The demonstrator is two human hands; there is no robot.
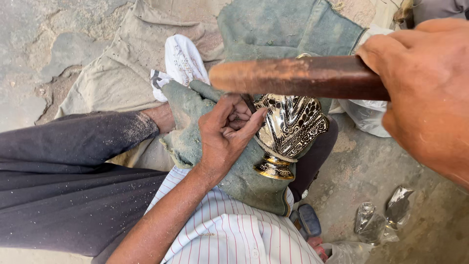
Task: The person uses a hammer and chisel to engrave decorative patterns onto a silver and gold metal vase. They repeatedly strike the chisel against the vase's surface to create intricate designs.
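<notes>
The right hand [422, 93] fills the upper right corner, cut off by the frame edge, its fingers wrapped tight around a thick reddish-brown wooden handle [298, 77] that runs leftward above everything else; whatever head the handle carries is out of sight. Under and left of the left hand lies a dusty grey-green cloth [244, 176] draped over the lap, hiding much of the dark trousers [73, 176] and the striped shirt [229, 230] beneath. The left hand [227, 134] rests on that cloth, fingers curled closed on a small dark tool [248, 102] whose tip is too hidden to make out. Just right of the left hand, touching it, and directly below the handle, sits the shiny silver and black engraved metal vase with a gold foot [288, 132], partly wrapped by the cloth. Beyond the left hand lies a white patterned rag [181, 61]. Below the right hand, well apart on the ground, lie crumpled clear plastic bags [383, 217]
</notes>
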